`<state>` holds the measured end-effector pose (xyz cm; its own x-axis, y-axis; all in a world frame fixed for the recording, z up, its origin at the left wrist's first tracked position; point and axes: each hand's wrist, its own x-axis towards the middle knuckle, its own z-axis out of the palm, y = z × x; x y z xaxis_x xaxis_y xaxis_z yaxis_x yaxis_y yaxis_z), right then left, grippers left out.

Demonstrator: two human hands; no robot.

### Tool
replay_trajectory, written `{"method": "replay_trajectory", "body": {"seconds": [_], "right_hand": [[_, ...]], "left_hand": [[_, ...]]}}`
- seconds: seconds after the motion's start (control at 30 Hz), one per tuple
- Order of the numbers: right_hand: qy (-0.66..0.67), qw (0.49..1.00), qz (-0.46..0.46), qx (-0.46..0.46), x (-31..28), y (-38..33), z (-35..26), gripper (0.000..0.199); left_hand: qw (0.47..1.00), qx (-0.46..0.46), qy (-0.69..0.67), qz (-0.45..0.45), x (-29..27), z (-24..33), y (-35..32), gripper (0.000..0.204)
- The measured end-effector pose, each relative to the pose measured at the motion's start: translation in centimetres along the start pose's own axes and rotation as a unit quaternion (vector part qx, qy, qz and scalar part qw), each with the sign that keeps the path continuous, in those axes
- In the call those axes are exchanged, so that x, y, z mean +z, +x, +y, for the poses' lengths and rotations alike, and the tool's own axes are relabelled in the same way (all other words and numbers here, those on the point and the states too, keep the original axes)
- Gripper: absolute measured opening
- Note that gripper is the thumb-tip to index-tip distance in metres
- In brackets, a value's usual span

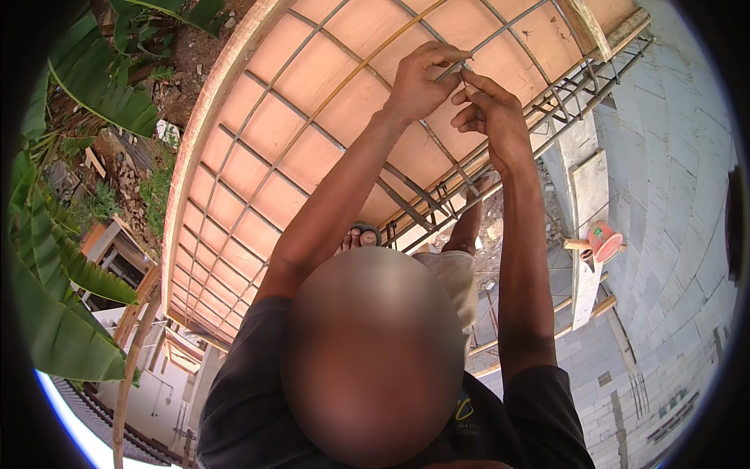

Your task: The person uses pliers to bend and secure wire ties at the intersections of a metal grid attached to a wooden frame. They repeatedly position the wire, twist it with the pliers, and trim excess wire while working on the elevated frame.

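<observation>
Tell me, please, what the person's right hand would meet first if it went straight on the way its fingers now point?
The right hand points toward the left hand, so it would likely first meet the thin grey steel bar pinched there, then the left fingers; depth is unclear.

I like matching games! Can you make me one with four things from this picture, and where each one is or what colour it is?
Things:
1. left hand
2. bucket
3. banana leaves
4. block wall

Descriptions:
A. orange, near the wall
B. grey, on the right side
C. pinching thin wire above the steel bar grid
D. green, on the left side

Pairs: 1-C, 2-A, 3-D, 4-B
</observation>
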<state>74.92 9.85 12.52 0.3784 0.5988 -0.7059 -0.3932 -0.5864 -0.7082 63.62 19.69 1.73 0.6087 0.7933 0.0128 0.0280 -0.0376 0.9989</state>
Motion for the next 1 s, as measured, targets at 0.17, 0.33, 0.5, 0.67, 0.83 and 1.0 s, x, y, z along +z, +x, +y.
{"method": "replay_trajectory", "body": {"seconds": [0.17, 0.33, 0.5, 0.67, 0.83, 1.0], "right_hand": [[-0.115, 0.991, -0.074, 0.004, -1.1, 0.6, -1.8, 0.042], [-0.43, 0.875, 0.075, -0.21, -1.4, 4.4, -2.8, 0.03], [-0.477, 0.844, 0.079, -0.234, -2.6, 7.5, -1.7, 0.027], [-0.463, 0.859, 0.144, -0.167, -1.4, 6.8, 0.2, 0.023], [-0.588, 0.766, 0.166, -0.198, -0.1, 6.7, 0.0, 0.026], [-0.574, 0.783, 0.161, -0.177, 0.5, 5.4, 0.1, 0.03]], "left_hand": [[0.996, 0.041, 0.077, -0.008, 0.1, -0.9, 0.3, 0.03], [0.994, 0.033, 0.104, 0.026, 0.1, -0.7, 0.0, 0.025], [0.998, -0.011, 0.025, 0.062, 0.5, -0.8, -0.2, 0.024], [0.982, -0.119, -0.108, 0.099, 0.3, -0.5, 0.6, 0.019], [0.987, -0.132, 0.038, 0.084, 1.4, 2.1, 3.4, 0.015], [0.982, -0.15, -0.075, 0.092, 1.2, 1.5, 1.9, 0.025]]}}
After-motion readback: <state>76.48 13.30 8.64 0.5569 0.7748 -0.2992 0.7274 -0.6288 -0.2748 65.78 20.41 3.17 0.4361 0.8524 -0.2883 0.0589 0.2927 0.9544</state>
